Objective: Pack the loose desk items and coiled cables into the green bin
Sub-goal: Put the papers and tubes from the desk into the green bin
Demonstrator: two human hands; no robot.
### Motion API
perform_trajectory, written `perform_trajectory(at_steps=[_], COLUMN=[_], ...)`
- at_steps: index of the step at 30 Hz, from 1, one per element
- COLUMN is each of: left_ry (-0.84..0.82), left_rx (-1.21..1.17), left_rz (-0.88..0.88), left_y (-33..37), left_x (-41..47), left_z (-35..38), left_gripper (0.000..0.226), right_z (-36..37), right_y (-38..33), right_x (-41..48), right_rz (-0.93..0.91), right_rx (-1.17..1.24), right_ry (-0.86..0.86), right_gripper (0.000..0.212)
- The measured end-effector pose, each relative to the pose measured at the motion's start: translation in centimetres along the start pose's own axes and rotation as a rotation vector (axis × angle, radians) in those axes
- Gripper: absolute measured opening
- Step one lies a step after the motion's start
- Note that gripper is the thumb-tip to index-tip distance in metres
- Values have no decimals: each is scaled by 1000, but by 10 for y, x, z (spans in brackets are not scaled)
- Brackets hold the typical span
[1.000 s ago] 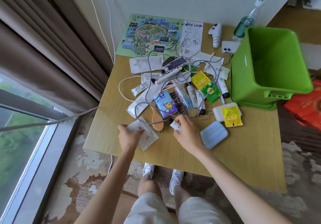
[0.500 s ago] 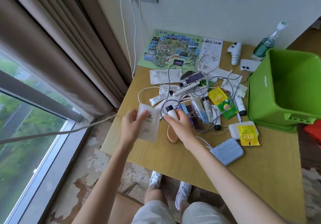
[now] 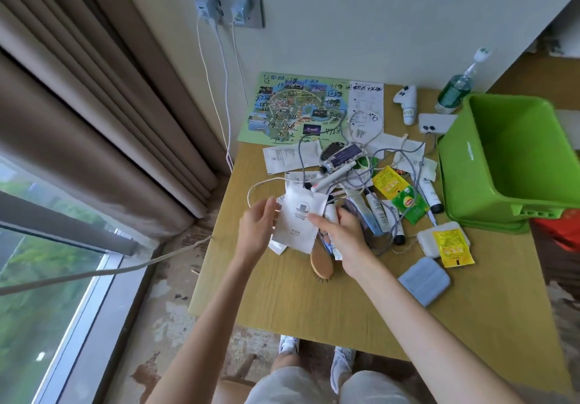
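The white sachet, lying on the surface a second ago, is now lifted above the clutter, pinched at its left edge by the left hand. The right hand has closed on a small white tube and now touches the sachet's right edge. The green bin stands empty at the right, well apart.

Bin stands at the bench's right edge; cable tangle lies left of it, map behind.
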State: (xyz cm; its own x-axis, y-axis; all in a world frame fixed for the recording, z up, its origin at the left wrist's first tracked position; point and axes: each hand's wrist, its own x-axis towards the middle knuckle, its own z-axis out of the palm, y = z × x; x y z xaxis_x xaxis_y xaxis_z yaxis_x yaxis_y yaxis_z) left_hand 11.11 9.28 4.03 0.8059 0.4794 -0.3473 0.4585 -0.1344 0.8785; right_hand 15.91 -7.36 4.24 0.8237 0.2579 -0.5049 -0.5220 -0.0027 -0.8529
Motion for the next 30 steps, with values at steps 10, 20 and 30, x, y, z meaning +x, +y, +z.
perform_trajectory(at_steps=[10, 20, 30], left_ry=[-27, -344, -808], left_rx=[924, 527, -249], left_rz=[-151, -120, -325], left_y=[-58, -73, -37], left_x=[23, 35, 20], left_z=[29, 4, -49], left_gripper=[78, 27, 42], right_z=[-7, 2, 8], right_y=[20, 35, 30], right_x=[13, 13, 12], right_rz=[-40, 137, 197], right_rx=[-18, -132, -63], right_ry=[299, 285, 241], right_gripper=[23, 22, 10])
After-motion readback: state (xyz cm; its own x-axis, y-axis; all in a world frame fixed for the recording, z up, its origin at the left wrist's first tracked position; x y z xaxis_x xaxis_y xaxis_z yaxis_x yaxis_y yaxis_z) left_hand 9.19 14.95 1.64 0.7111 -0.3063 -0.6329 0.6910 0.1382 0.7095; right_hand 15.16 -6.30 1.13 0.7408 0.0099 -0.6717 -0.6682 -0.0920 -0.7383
